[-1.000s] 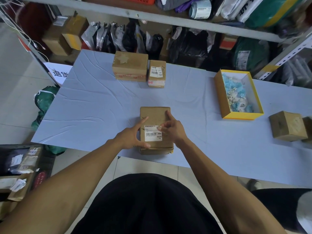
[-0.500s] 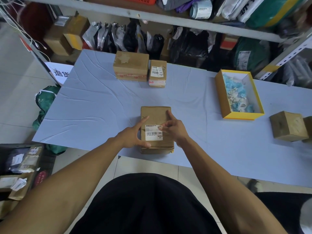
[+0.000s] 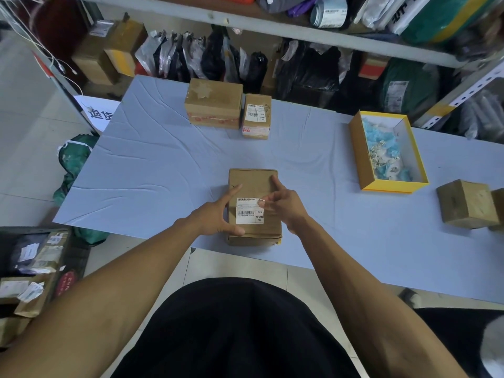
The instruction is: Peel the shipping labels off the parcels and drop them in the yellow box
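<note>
A brown cardboard parcel [image 3: 252, 184] lies at the table's near edge with a white shipping label [image 3: 248, 211] on its top. My left hand [image 3: 215, 214] grips the parcel's left side, thumb at the near corner. My right hand [image 3: 283, 203] rests on the parcel's right side, thumb and finger pinching at the label's upper right corner. The yellow box [image 3: 357, 151] stands open at the right, holding crumpled blue and white scraps. At the back, a small parcel [image 3: 256, 105] carries a label [image 3: 255, 113], beside a larger unlabelled parcel [image 3: 214, 105].
A lilac cloth covers the table [image 3: 152, 170]. Two plain brown boxes [image 3: 467, 204] sit at the right edge. Shelving with bagged goods runs behind the table. A crate of parcels [image 3: 35, 266] stands on the floor at the left.
My right hand's fingertips have shifted slightly on the label's upper right corner. The parcel and my left hand have stayed in place.
</note>
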Demonstrator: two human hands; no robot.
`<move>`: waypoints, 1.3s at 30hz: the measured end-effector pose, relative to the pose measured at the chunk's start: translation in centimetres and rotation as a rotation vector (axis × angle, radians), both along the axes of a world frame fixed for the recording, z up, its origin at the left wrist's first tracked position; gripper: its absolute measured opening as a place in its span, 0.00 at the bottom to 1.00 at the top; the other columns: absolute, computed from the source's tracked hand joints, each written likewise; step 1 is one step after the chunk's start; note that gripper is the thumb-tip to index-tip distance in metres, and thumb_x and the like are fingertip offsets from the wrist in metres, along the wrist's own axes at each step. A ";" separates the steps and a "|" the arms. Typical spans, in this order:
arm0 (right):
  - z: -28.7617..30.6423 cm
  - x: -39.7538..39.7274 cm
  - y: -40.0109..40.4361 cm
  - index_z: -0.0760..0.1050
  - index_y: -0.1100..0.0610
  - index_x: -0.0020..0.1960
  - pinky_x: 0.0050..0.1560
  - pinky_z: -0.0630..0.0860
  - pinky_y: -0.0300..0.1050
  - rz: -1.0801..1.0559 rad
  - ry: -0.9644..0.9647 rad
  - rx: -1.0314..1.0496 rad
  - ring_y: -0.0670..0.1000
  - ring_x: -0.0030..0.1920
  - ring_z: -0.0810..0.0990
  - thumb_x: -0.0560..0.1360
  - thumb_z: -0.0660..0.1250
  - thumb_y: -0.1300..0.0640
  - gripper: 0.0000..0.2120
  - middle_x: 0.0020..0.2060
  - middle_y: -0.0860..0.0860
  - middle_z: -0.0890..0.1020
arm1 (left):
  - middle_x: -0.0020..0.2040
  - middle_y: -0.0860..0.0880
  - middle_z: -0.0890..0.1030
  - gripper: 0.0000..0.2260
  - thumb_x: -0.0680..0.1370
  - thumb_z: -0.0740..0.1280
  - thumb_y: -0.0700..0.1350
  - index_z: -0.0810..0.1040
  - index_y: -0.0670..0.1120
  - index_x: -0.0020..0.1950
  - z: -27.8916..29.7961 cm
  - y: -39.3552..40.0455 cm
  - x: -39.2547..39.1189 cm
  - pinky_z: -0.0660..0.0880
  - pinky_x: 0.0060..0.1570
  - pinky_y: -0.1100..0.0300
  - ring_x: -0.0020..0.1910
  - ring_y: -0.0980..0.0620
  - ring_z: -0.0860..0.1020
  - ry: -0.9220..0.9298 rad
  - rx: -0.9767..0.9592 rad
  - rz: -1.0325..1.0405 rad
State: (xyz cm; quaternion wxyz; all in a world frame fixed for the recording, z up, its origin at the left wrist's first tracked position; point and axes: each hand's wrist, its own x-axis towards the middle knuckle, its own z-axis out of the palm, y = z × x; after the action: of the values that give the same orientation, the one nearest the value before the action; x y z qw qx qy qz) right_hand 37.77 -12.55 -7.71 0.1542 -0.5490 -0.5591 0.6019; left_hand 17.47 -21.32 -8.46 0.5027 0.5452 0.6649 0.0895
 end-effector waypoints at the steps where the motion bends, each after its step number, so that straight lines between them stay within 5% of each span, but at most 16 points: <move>1: 0.0 0.0 0.0 0.81 0.70 0.44 0.55 0.73 0.39 -0.001 0.005 -0.003 0.38 0.56 0.73 0.71 0.75 0.64 0.08 0.78 0.45 0.57 | 0.76 0.51 0.67 0.53 0.63 0.79 0.62 0.40 0.77 0.70 0.0 0.0 0.0 0.71 0.67 0.50 0.71 0.43 0.70 -0.001 -0.001 0.000; 9: 0.5 0.0 -0.1 0.81 0.70 0.45 0.47 0.73 0.33 -0.019 0.045 -0.019 0.37 0.53 0.74 0.71 0.74 0.66 0.08 0.78 0.45 0.57 | 0.76 0.51 0.67 0.52 0.62 0.79 0.63 0.40 0.78 0.69 -0.1 0.0 0.0 0.71 0.67 0.51 0.70 0.43 0.70 0.002 -0.009 0.004; 14: 0.7 -0.1 -0.1 0.81 0.69 0.44 0.52 0.72 0.35 -0.029 0.071 -0.037 0.43 0.64 0.72 0.71 0.74 0.66 0.06 0.78 0.46 0.57 | 0.76 0.50 0.66 0.53 0.62 0.79 0.63 0.40 0.79 0.69 0.0 0.2 0.0 0.71 0.66 0.51 0.70 0.42 0.70 0.010 -0.019 0.009; 19: 0.5 -0.1 -0.1 0.81 0.68 0.44 0.62 0.73 0.44 -0.028 0.078 -0.030 0.41 0.61 0.72 0.71 0.74 0.66 0.05 0.78 0.46 0.57 | 0.75 0.50 0.67 0.54 0.60 0.80 0.63 0.41 0.79 0.68 0.1 0.0 0.1 0.69 0.68 0.50 0.71 0.43 0.70 0.003 -0.019 0.022; 28: 0.6 0.4 0.8 0.80 0.64 0.37 0.64 0.71 0.48 -0.086 0.152 -0.131 0.47 0.70 0.71 0.73 0.72 0.65 0.06 0.76 0.46 0.63 | 0.75 0.48 0.67 0.53 0.57 0.77 0.67 0.39 0.82 0.65 0.2 0.0 0.1 0.70 0.68 0.48 0.71 0.42 0.69 0.015 -0.018 0.005; 32: 0.6 0.1 0.5 0.79 0.72 0.46 0.55 0.70 0.39 -0.082 0.115 -0.103 0.44 0.68 0.71 0.73 0.73 0.65 0.09 0.76 0.47 0.62 | 0.76 0.49 0.67 0.54 0.59 0.78 0.65 0.39 0.80 0.68 -0.1 0.0 -0.1 0.69 0.68 0.48 0.71 0.42 0.69 0.027 -0.012 0.003; 36: 0.6 0.1 0.5 0.80 0.67 0.40 0.65 0.72 0.50 -0.125 0.198 -0.145 0.49 0.70 0.70 0.72 0.73 0.64 0.06 0.76 0.48 0.62 | 0.76 0.52 0.66 0.55 0.62 0.80 0.61 0.41 0.73 0.73 -0.3 0.1 0.2 0.68 0.69 0.51 0.73 0.45 0.67 -0.006 -0.009 0.009; 39: 1.3 -0.1 0.1 0.81 0.64 0.42 0.61 0.74 0.46 -0.184 0.260 -0.159 0.49 0.69 0.72 0.73 0.72 0.63 0.04 0.76 0.48 0.63 | 0.74 0.56 0.69 0.54 0.62 0.81 0.58 0.47 0.68 0.76 -0.5 0.0 0.4 0.68 0.68 0.54 0.72 0.49 0.69 -0.056 0.026 0.038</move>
State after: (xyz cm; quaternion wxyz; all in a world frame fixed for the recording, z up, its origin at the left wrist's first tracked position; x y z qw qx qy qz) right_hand 37.67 -12.49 -6.44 0.2356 -0.5259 -0.4324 0.6935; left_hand 17.91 -21.28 -8.92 0.5122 0.5364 0.6594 0.1229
